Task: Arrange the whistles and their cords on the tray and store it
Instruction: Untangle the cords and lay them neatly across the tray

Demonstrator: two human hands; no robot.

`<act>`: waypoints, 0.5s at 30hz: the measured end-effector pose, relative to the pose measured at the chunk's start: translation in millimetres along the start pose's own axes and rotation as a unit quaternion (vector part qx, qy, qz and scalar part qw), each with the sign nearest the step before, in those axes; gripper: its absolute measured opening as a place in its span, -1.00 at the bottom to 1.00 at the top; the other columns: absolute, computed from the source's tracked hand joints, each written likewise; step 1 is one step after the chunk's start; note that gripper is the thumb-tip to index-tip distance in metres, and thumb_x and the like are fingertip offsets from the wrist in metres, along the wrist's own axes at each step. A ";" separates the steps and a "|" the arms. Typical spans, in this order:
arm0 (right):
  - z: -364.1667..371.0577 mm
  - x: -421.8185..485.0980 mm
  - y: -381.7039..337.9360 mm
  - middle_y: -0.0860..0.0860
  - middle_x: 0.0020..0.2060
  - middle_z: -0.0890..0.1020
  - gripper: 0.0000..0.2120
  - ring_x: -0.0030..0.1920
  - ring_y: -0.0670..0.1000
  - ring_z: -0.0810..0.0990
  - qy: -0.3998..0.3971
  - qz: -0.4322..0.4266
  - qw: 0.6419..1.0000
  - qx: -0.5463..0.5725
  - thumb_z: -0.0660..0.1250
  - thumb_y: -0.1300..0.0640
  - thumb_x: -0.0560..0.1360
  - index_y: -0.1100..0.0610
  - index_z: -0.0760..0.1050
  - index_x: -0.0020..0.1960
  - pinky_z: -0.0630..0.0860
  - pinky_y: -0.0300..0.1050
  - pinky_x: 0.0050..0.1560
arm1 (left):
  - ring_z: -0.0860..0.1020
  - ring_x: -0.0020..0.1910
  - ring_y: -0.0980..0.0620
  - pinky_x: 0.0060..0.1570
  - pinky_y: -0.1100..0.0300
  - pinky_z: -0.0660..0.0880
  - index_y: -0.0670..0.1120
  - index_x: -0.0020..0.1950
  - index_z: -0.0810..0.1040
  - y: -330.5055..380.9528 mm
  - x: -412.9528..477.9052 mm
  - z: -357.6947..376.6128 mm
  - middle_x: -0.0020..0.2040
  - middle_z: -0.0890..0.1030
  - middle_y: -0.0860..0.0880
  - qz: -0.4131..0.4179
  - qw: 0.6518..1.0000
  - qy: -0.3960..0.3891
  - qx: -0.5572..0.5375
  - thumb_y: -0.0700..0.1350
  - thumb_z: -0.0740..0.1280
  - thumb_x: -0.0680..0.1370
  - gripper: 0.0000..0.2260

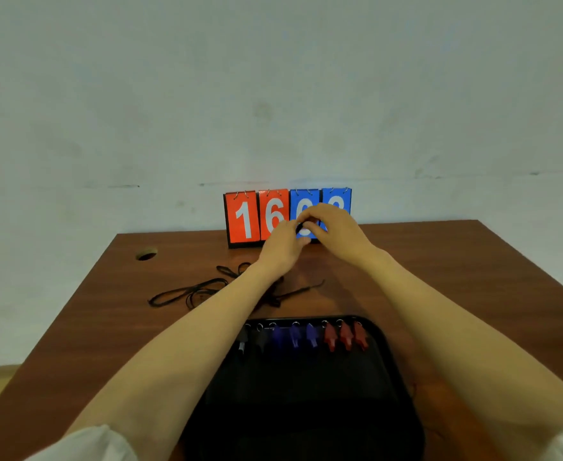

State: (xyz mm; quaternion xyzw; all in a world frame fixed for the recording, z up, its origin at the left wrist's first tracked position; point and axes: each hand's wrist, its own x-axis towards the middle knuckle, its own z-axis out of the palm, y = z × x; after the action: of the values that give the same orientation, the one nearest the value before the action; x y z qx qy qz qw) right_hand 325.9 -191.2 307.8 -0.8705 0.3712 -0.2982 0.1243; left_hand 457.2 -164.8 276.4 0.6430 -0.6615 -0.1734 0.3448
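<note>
A black tray [306, 410] lies on the near part of the wooden table. Along its far edge sits a row of whistles: dark ones at the left, blue whistles [295, 336] in the middle, red whistles [345, 336] at the right. Loose black cords [190, 294] lie tangled on the table beyond the tray. My left hand [281, 249] and my right hand [331, 224] are raised together above the table's far side. Both pinch a small bundle of black cord [301, 225] between their fingertips. How the bundle is wound is hidden by the fingers.
A flip scoreboard [256, 217] with red cards 1 and 6 and blue cards stands at the table's back edge against the wall. A round cable hole [146, 254] is at the far left of the table [456, 261].
</note>
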 end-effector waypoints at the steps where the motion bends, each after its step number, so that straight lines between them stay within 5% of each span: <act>1: -10.9 0.3 -5.9 0.02 0.02 0.63 -0.82 -0.01 -0.06 0.50 0.022 -0.013 1.000 0.000 0.22 0.21 0.58 0.14 0.56 0.10 0.43 -0.19 0.05 | 0.46 -0.17 0.05 -0.18 0.27 0.33 -0.23 0.22 0.47 7.0 -1.8 -6.1 -0.07 0.53 -0.08 -0.001 1.000 0.018 -0.008 -0.14 0.22 0.61 -0.75; 4: -45.7 3.2 -21.4 0.07 -0.01 0.65 -0.84 0.03 0.06 0.56 0.111 -0.037 0.993 -0.019 0.25 0.24 0.56 0.20 0.57 0.08 0.44 -0.16 0.08 | 0.37 -0.35 0.07 -0.39 0.29 0.24 -0.28 0.05 0.52 17.7 -6.2 -26.0 -0.26 0.45 -0.05 -0.013 0.997 0.068 -0.016 -0.16 0.19 0.61 -0.79; 8: -87.3 3.8 -40.7 0.07 -0.01 0.67 -0.83 0.02 0.06 0.58 0.229 -0.061 0.971 -0.038 0.26 0.21 0.56 0.20 0.59 0.09 0.41 -0.20 0.09 | 0.49 -0.28 0.01 -0.24 0.16 0.43 -0.16 -0.07 0.51 31.5 -14.2 -60.2 -0.23 0.54 -0.05 0.005 0.994 0.110 -0.014 -0.14 0.20 0.60 -0.85; 15: -123.7 -7.9 -56.2 0.06 -0.01 0.66 -0.83 0.02 0.06 0.58 0.344 -0.048 0.938 -0.015 0.25 0.19 0.57 0.17 0.57 0.09 0.48 0.01 0.14 | 0.59 -0.11 -0.15 -0.12 0.02 0.54 -0.23 0.06 0.54 43.0 -27.0 -106.2 -0.09 0.62 -0.20 0.012 0.987 0.157 0.046 -0.16 0.19 0.60 -0.80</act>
State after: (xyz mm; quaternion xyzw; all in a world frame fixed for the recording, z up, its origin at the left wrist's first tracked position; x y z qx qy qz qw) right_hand 278.1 -145.9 426.9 -0.7331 0.3537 -0.5796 -0.0381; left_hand 496.2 -111.0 373.5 0.6696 -0.6141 -0.0360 0.4163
